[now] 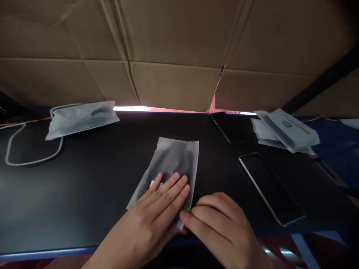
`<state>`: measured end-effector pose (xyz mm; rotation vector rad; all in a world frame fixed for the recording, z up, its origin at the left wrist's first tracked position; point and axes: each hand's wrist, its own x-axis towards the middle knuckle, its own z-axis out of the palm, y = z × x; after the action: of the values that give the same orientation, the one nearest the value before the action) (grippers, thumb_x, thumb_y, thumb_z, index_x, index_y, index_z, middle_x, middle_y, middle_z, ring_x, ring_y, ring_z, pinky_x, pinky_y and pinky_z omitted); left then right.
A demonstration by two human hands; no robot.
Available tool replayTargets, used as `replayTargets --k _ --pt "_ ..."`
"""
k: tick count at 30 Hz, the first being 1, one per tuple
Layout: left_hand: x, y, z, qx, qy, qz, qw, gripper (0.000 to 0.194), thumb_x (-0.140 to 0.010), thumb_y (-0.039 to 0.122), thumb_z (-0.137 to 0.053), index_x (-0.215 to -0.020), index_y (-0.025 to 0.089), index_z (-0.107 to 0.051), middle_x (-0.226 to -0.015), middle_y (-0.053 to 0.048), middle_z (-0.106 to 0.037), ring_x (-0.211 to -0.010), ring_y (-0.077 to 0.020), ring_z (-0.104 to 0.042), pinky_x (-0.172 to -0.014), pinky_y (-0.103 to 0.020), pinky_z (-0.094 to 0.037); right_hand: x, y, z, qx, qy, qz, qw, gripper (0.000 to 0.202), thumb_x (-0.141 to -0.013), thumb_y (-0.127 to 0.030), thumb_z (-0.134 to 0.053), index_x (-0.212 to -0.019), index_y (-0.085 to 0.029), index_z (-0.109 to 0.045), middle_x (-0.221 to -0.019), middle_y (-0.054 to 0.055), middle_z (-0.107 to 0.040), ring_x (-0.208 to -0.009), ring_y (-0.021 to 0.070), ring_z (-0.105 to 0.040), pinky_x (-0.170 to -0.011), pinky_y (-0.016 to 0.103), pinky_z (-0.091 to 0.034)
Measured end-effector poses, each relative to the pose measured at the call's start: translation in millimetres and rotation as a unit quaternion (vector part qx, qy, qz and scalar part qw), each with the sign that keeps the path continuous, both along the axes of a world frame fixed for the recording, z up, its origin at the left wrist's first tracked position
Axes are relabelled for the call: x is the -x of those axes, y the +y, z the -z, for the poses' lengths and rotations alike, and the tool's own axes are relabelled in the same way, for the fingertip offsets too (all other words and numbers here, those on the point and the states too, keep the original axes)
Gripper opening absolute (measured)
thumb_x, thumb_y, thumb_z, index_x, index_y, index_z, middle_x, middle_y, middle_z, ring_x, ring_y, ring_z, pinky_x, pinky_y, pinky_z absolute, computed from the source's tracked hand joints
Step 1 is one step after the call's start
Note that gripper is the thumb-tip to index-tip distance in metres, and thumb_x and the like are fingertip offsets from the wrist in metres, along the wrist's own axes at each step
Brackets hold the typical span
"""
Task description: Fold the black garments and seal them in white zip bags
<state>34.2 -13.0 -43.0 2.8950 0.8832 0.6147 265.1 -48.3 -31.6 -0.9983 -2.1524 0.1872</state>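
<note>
A frosted translucent plastic pouch lies on the black table near its front edge. Something dark shows faintly through it, and a small white label peeks out beside my left thumb. My left hand rests flat on the pouch's lower half with its fingers stretched out. At the pouch's lower right corner, my right hand is closed, with thumb and curled fingers pinching the edge. Its fingertips are partly hidden.
Two phones, a smaller one and a larger one, lie on the right. Behind them are stacked printed pouches. At the left, another pouch sits on a white cable. A cardboard wall stands along the back.
</note>
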Motion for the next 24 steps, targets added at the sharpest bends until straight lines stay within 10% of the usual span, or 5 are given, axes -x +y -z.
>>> replayTargets --k 3,14,24 --pt "-1.0 -2.3 4.4 0.0 0.008 -0.002 1.0 0.068 -0.107 0.001 -0.042 -0.172 0.016 -0.035 -0.172 -0.011 -0.049 -0.16 -0.0282 -0.046 -0.134 -0.056 -0.036 -2.9 3.4 2.7 -0.006 -0.012 -0.005 1.0 0.02 -0.11 -0.011 -0.061 -0.102 -0.018 -0.078 -0.087 -0.001 -0.08 -0.085 0.0155 -0.072 -0.074 0.034 -0.052" --pt "-12.9 -23.3 3.2 -0.038 -0.023 -0.029 0.999 0.052 -0.108 0.006 -0.053 -0.16 0.011 -0.053 -0.167 -0.008 -0.056 -0.16 -0.0306 -0.046 -0.129 -0.054 -0.046 -50.7 57.2 -7.3 -0.023 -0.146 0.035 0.988 0.027 -0.109 -0.008 -0.059 -0.09 -0.019 -0.075 -0.079 -0.001 -0.07 -0.077 0.0169 -0.062 -0.074 0.036 -0.041" --pt "-9.2 -17.4 9.5 -0.053 -0.125 -0.069 0.988 0.046 -0.104 -0.004 -0.052 -0.144 0.011 -0.068 -0.144 -0.007 -0.077 -0.146 -0.0259 -0.064 -0.131 -0.052 -0.046 -17.9 44.6 -10.1 0.002 -0.096 -0.065 0.993 0.033 -0.113 -0.011 -0.053 -0.089 -0.019 -0.074 -0.09 0.0 -0.079 -0.094 0.0176 -0.072 -0.08 0.033 -0.049"
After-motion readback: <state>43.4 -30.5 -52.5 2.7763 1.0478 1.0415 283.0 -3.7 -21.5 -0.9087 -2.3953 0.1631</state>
